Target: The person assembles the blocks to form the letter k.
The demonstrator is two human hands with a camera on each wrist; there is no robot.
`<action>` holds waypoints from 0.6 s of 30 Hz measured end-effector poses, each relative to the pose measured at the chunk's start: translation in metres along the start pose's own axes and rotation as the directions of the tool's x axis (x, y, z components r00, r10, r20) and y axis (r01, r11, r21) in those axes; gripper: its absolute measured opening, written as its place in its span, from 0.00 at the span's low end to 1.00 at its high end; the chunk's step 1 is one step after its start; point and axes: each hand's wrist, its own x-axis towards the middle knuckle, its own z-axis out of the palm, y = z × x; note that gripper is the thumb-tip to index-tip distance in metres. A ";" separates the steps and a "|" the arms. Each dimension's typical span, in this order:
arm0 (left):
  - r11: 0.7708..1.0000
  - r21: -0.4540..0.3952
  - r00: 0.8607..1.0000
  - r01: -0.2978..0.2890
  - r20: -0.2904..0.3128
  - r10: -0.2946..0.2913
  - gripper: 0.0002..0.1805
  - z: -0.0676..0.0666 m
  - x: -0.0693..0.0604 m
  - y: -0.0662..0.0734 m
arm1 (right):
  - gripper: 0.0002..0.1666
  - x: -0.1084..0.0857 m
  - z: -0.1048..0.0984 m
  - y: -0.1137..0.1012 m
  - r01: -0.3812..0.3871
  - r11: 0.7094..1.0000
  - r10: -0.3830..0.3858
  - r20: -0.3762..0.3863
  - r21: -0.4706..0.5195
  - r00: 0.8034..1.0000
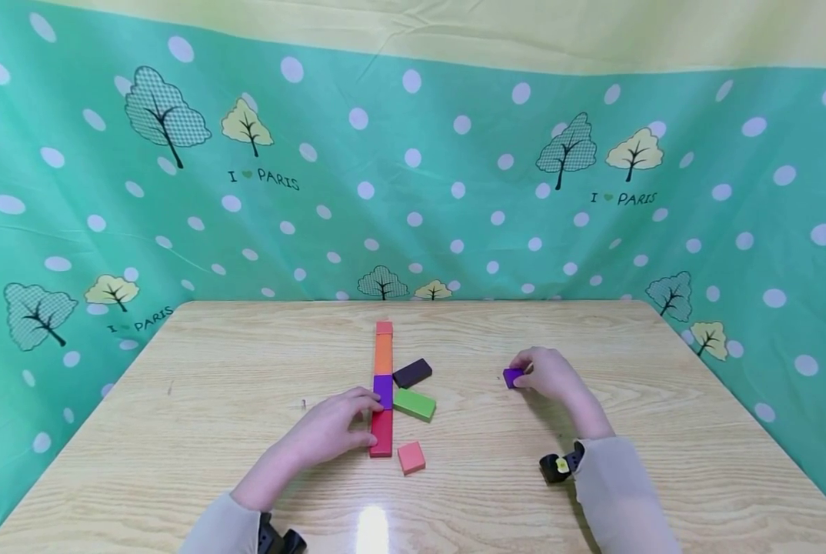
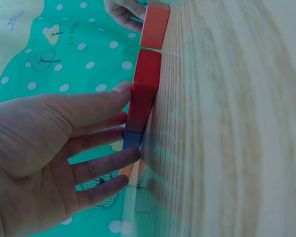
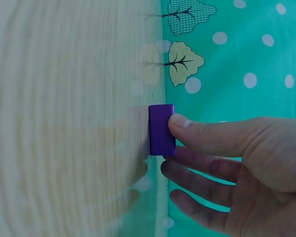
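A straight row of blocks runs away from me on the wooden table: a red block (image 1: pixel 381 435) nearest, then a purple block (image 1: pixel 383 385), an orange block (image 1: pixel 383 354) and a small pink-red block (image 1: pixel 384 328) at the far end. My left hand (image 1: pixel 337 427) lies along the row's left side. In the left wrist view its thumb touches the red block (image 2: pixel 147 84), and the fingers reach loosely extended towards the purple one. Off to the right, my right hand (image 1: pixel 551 373) pinches a small purple block (image 3: pixel 161 129) between thumb and fingers, at the tabletop.
Right of the row lie a dark block (image 1: pixel 413 373) and a green block (image 1: pixel 414 404), the green one close against the row. A pink-red cube (image 1: pixel 411 457) sits near the row's front end. Behind the table (image 1: pixel 247 362) hangs a green dotted cloth (image 1: pixel 454 192).
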 end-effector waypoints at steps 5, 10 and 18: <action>1.000 0.000 1.000 0.002 0.001 -0.002 0.22 0.000 0.000 0.000 | 0.13 0.002 0.002 0.001 -0.003 1.000 0.003 -0.001 -0.008 1.000; 1.000 -0.002 1.000 0.007 0.003 -0.007 0.22 0.000 0.000 0.001 | 0.13 0.003 0.005 0.000 -0.015 1.000 0.015 0.001 0.015 1.000; 1.000 -0.002 1.000 0.013 0.003 -0.013 0.22 0.000 0.000 0.001 | 0.14 0.005 0.006 -0.004 -0.015 1.000 0.015 -0.010 0.022 1.000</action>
